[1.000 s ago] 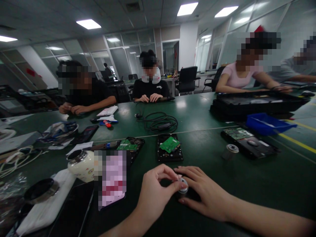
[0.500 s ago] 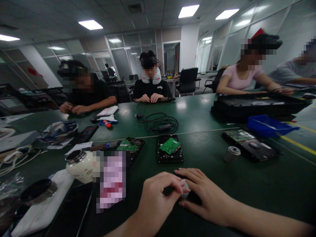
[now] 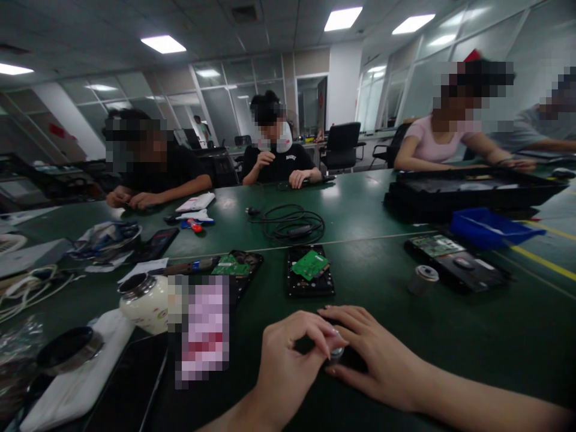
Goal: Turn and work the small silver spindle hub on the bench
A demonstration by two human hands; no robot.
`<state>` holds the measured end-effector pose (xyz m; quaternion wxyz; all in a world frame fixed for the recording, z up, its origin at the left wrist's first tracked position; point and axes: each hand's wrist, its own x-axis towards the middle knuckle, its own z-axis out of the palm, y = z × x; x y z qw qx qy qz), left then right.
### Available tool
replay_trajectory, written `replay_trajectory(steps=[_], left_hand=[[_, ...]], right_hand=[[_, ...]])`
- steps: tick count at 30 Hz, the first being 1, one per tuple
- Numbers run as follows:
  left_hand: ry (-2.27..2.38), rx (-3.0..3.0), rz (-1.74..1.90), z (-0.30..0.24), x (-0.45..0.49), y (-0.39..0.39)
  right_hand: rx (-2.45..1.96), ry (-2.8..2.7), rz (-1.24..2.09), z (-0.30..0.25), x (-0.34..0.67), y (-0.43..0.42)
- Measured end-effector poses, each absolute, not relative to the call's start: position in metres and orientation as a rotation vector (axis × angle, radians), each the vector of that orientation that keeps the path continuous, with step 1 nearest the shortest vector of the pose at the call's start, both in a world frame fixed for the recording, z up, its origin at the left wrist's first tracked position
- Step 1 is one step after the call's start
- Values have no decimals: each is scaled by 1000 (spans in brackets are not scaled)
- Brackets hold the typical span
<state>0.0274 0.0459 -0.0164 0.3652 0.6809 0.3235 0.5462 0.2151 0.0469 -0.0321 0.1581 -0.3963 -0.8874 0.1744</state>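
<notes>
A small round container (image 3: 334, 355) stands on the green table, partly covered by my fingers; only a bit of its grey rim and side shows. My left hand (image 3: 294, 354) is over it from the left, thumb and forefinger pinched at its top. What lies between those fingertips is too small to make out. From the right, my right hand (image 3: 366, 351) curves around the container, thumb in front and fingers behind it. A similar small canister with a silvery top (image 3: 423, 279) stands farther right.
Ahead are hard drives (image 3: 310, 285) with loose green circuit boards (image 3: 310, 265), and another drive (image 3: 459, 264) right. A coiled black cable (image 3: 292, 225), blue tray (image 3: 488, 228), cream jar (image 3: 146, 306) and dark phone (image 3: 128, 384) lie around. Several people sit opposite.
My left fingertips have shifted slightly at the container's top; my right hand stays put. The person opposite in the middle has raised one hand toward the chest and moved the other sideways.
</notes>
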Motion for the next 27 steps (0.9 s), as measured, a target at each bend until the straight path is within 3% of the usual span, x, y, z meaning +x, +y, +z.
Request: replay_trajectory(steps=[6,18,27], left_hand=[[778,1495,1348,-17,28,51],[778,1644,1352,-15,27,53],[792,2165,1525,-23,20,29]], right_hand=[[-1126,-2539,505,-31,215,49],[-1112,-2515,528,-30,214,48],[-928,-2396,618,-29,221,47]])
